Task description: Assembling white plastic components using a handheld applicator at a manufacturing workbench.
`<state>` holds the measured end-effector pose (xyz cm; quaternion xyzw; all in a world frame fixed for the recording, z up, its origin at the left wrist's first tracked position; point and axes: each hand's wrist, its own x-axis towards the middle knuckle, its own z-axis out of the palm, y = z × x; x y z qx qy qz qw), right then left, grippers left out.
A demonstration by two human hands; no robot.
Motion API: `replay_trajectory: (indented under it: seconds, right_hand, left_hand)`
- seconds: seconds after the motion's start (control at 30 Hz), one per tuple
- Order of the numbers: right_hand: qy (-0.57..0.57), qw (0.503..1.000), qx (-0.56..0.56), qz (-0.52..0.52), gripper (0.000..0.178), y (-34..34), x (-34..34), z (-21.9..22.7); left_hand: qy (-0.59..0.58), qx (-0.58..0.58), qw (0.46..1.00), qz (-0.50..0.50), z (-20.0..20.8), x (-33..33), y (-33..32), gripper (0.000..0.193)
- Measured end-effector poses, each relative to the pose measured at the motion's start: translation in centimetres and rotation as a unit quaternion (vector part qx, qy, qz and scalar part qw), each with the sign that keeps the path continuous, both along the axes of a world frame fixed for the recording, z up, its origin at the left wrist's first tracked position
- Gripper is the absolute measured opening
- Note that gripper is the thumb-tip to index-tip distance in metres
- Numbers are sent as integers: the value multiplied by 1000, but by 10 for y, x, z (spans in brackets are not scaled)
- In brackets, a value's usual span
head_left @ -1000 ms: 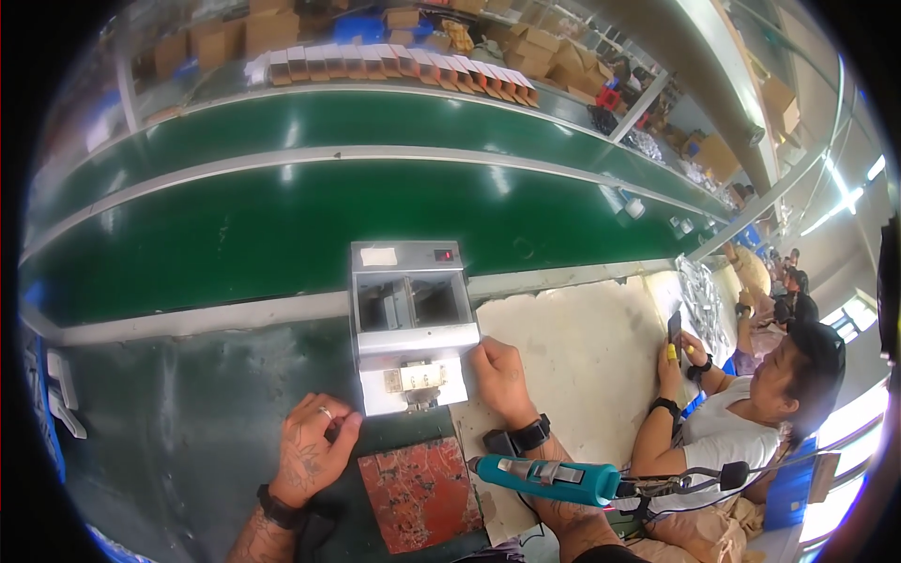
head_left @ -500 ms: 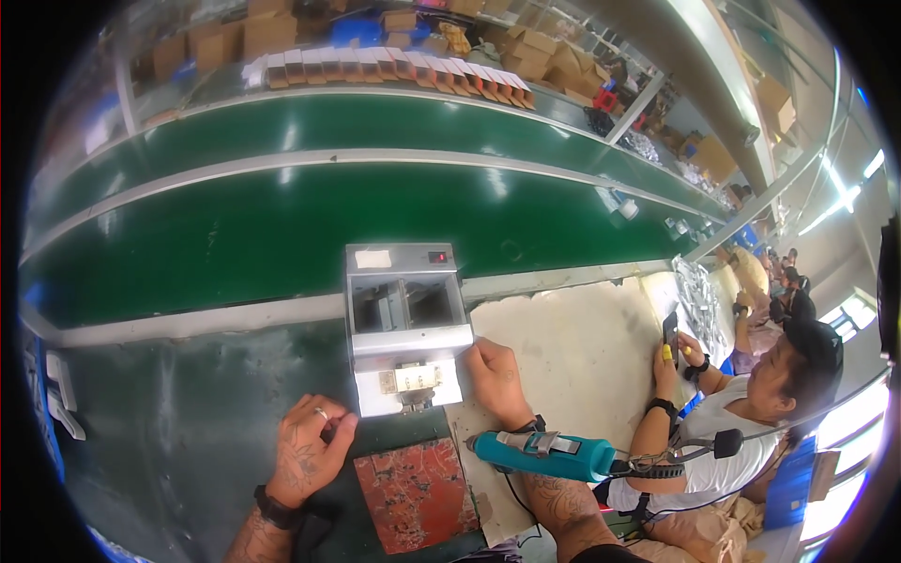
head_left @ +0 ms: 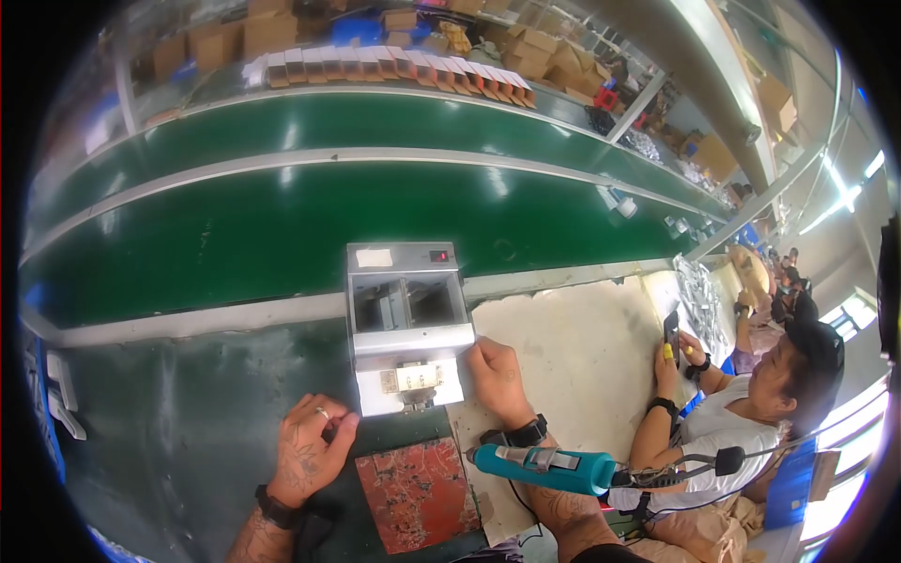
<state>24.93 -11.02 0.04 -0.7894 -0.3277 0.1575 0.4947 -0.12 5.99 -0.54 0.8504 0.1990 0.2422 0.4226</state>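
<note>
The machine (head_left: pixel 413 340), a grey metal box with an open two-part top, stands on the worktop (head_left: pixel 216 394) against the near edge of the green belt (head_left: pixel 282 211). A small red display (head_left: pixel 438 255) glows at its far right corner, and a cream block (head_left: pixel 419 377) sits on its white front.

The left hand (head_left: pixel 312 448) is near its front left corner, fingers bent inward and thumb close to the forefinger; I cannot tell whether they grip anything. The right hand (head_left: pixel 502 383) is half curled at its right side, the fingertips hidden, so neither contact nor grip can be told.

A worn red plate (head_left: pixel 416 494) lies in front, between the forearms. A teal driver (head_left: pixel 544 469) hangs over the right forearm, its tip pointing left. A pale sheet (head_left: pixel 577 342) covers the worktop to the right, where a co-worker (head_left: pixel 727 422) holds a phone (head_left: pixel 671 330). Beyond the belt, small boxes (head_left: pixel 394 68) stand in a row.
</note>
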Motion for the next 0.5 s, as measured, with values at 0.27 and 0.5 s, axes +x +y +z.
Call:
replay_trajectory:
  seconds: [0.27, 0.5]
  right_hand:
    - [-9, 1000, -7, 3, 43, -1, 1, -2]
    - [-11, 1000, -3, 2, 44, -2, 2, -6]
  left_hand:
    - [1, 1, 1000, 2, -1, 0, 0, 13]
    - [-2, 5, 1000, 0, 0, 0, -1, 13]
